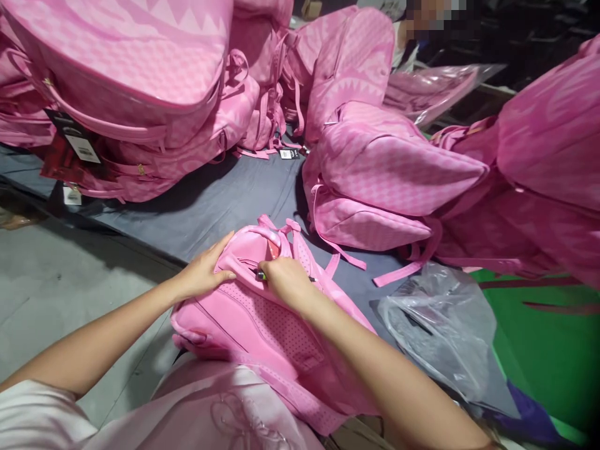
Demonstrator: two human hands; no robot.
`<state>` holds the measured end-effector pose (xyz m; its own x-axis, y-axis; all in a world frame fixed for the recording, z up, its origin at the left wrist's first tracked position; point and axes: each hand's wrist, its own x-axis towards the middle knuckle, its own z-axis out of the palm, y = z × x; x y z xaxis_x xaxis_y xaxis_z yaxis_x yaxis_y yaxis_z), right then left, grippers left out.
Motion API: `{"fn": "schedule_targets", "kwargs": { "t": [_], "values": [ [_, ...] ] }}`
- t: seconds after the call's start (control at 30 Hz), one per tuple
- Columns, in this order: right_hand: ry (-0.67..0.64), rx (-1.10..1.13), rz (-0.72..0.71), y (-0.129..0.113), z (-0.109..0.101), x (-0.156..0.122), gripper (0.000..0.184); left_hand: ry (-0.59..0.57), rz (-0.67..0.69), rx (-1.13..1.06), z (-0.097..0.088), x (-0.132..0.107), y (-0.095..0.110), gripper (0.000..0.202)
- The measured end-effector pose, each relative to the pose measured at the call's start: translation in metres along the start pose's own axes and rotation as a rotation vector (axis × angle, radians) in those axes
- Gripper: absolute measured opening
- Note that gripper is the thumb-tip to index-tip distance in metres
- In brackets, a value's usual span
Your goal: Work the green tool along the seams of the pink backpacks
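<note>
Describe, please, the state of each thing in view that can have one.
Near backpack: tilted; open or closed, hard to tell
Left hand: spread, touching this backpack
Right hand: closed on a small dark tool
Backpacks at left: piled up
Black tag at left: hanging from the pile
Clear plastic bag at right: crumpled
Pink item at the back: inside clear plastic
</note>
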<state>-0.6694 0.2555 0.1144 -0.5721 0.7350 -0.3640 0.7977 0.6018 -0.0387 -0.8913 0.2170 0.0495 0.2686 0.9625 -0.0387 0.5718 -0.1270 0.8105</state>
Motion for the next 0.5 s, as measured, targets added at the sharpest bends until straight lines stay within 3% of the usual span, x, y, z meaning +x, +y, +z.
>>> {"fn": "schedule_targets", "kwargs": {
  "t": [0.2, 0.3, 0.4, 0.5],
  "values": [
    [-0.046, -0.056, -0.011, -0.015, -0.007, -0.004, 0.021, 0.071, 0.038, 0.009, 0.008, -0.002, -0.006, 0.093],
    [0.052, -0.024, 0.004, -0.028, -0.017, 0.000, 0.027, 0.078, 0.058, 0.011, 0.007, -0.004, -0.008, 0.090],
    [0.140, 0.083, -0.111, -0.038, -0.023, 0.018, 0.027, 0.092, 0.044, 0.009, 0.007, -0.008, -0.013, 0.090],
    [0.143, 0.112, -0.194, -0.038, -0.027, 0.032, 0.026, 0.096, 0.008, 0.014, 0.006, -0.008, -0.019, 0.091]
  ]
}}
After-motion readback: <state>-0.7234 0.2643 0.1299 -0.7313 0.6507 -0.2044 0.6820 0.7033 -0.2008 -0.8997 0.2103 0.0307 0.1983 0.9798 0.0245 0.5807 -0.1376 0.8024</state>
